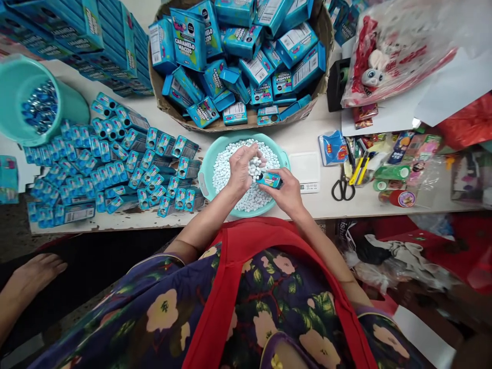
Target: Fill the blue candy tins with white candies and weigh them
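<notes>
Above the teal basin [208,169] of white candies [230,169] on the table [307,138], a small blue box [269,179] is pinched in the right hand [288,195], while candies are cupped in the left hand's [241,169] closed grip.

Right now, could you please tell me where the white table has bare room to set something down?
A bare strip of white table lies between the cardboard basket of blue boxes and the teal bowl of white candies, and another along the near edge below the black-handled scissors. The left side is crowded with small blue boxes; the right with stationery clutter.
</notes>
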`<state>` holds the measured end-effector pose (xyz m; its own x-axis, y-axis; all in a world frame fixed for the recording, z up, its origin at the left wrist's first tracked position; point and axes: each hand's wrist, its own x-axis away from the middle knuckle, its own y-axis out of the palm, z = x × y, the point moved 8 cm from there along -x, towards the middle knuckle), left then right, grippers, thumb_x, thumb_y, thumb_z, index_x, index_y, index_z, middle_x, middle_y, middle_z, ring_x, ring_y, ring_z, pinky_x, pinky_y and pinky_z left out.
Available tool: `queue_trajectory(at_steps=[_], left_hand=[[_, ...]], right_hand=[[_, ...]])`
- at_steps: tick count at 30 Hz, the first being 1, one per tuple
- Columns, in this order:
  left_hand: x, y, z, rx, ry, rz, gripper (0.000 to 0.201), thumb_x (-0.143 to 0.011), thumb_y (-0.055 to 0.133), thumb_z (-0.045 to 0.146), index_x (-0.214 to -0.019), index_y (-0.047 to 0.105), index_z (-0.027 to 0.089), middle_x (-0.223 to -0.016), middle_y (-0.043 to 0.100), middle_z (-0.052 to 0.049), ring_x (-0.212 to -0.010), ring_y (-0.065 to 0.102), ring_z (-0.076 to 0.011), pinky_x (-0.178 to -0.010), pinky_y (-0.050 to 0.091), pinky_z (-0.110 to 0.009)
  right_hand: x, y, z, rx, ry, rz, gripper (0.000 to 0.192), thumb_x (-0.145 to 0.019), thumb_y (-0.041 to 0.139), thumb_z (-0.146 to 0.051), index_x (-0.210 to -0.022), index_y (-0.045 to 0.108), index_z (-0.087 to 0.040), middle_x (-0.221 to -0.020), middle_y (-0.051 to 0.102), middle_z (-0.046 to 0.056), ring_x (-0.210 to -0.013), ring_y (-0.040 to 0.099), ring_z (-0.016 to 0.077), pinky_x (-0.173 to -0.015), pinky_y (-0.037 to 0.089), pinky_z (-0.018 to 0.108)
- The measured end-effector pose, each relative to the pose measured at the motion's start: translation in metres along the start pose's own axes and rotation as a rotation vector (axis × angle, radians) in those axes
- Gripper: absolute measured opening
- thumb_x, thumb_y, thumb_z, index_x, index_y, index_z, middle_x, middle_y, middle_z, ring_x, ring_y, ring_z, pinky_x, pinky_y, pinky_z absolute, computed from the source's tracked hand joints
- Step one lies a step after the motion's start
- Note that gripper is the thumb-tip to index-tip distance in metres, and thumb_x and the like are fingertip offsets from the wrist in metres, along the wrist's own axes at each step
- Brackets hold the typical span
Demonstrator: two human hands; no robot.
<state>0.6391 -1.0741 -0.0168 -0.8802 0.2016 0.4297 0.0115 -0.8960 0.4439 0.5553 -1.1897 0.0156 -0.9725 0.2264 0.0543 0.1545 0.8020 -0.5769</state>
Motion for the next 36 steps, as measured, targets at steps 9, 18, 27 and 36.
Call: queue_trajectory(at_steps=[9, 18, 27, 36], left_hand=[[0.002, 0.005, 0.000, -0.032, 0.036, -0.023, 0.030, -0.076, 0.074, 0.043, -0.075, 0.054, 0.021, -0.061, 0.055, 0.005, -0.052, 0.057, -0.0078, -0.051, 0.046, -0.021], [-0.001, 0.006, 0.005, -0.049, 0.078, -0.008, 0.032, -0.075, 0.076, 0.043, -0.075, 0.054, 0.021, -0.057, 0.053, 0.006, -0.050, 0.056, -0.0082, -0.051, 0.046, -0.022], [0.001, 0.012, 0.007, -0.079, 0.093, -0.047, 0.026, -0.080, 0.073, 0.042, -0.080, 0.057, 0.021, -0.054, 0.053, 0.006, -0.049, 0.058, -0.0094, -0.054, 0.048, -0.024], [0.000, 0.013, 0.002, -0.082, 0.103, -0.063, 0.028, -0.081, 0.070, 0.047, -0.082, 0.057, 0.022, -0.057, 0.056, 0.006, -0.042, 0.049, -0.0060, -0.043, 0.038, -0.020]], right_hand=[[0.001, -0.002, 0.006, -0.018, 0.045, 0.044, 0.035, -0.073, 0.079, -0.042, -0.101, 0.069, -0.024, -0.096, 0.068, 0.004, -0.095, 0.065, 0.0248, -0.086, 0.052, 0.038], [-0.001, 0.000, -0.001, -0.036, 0.031, 0.027, 0.034, -0.072, 0.080, -0.038, -0.101, 0.069, -0.023, -0.096, 0.068, 0.004, -0.096, 0.065, 0.0247, -0.086, 0.052, 0.038], [-0.001, 0.001, 0.005, -0.081, 0.047, 0.036, 0.035, -0.073, 0.079, -0.041, -0.102, 0.068, -0.025, -0.097, 0.068, 0.004, -0.095, 0.065, 0.0238, -0.086, 0.052, 0.038], [-0.001, 0.004, 0.006, -0.073, 0.040, 0.008, 0.033, -0.072, 0.080, -0.036, -0.101, 0.069, -0.025, -0.097, 0.069, 0.004, -0.094, 0.065, 0.0240, -0.086, 0.052, 0.038]])
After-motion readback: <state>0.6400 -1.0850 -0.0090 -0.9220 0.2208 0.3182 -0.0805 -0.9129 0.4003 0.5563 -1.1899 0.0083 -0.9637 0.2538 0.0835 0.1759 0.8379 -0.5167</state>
